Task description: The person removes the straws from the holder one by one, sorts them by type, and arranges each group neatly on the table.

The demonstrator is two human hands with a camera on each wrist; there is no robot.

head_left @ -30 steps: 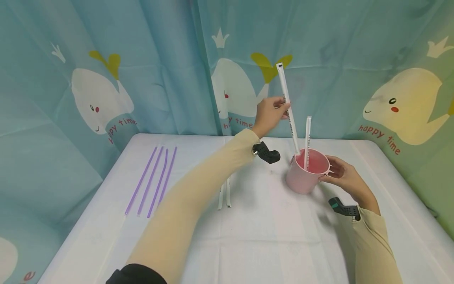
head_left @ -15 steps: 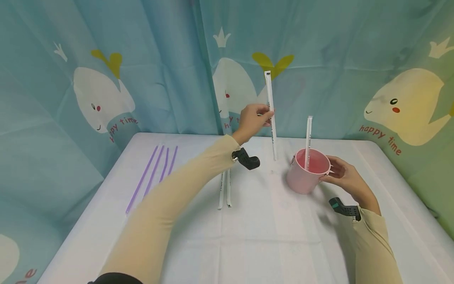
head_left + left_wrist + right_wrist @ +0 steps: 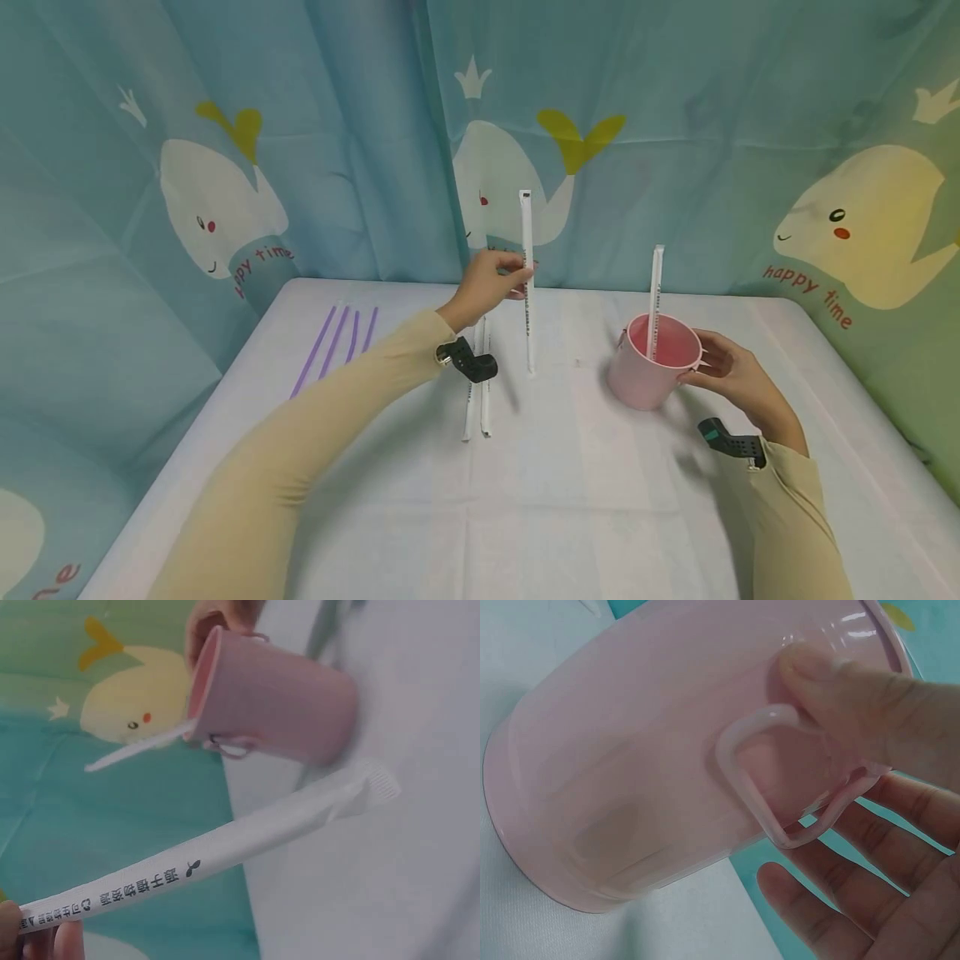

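Observation:
My left hand [image 3: 486, 287] pinches a paper-wrapped straw [image 3: 528, 229] between thumb and fingers. The straw stands nearly upright, its lower end close over the table; printed characters show on its wrapper [image 3: 225, 851] in the left wrist view. On the right, my right hand [image 3: 731, 379] holds the side of a small pink bucket [image 3: 637, 382]. In the right wrist view, the thumb presses on the wall above a loop handle [image 3: 742, 772], with other fingers round the far side. Another wrapped straw [image 3: 656, 287] leans inside the bucket, its lower end hidden.
Two more wrapped straws [image 3: 486, 408] lie on the white table [image 3: 555, 500], partly under my left wrist. Several purple straws [image 3: 322, 337] lie at the left, partly covered by my left sleeve [image 3: 300, 450]. A whale-print curtain [image 3: 360, 167] hangs behind the table.
My left hand has moved left and down with the wrapped straw, from the bucket's rim to over the lying wrapped straws. The right hand and bucket have stayed in place.

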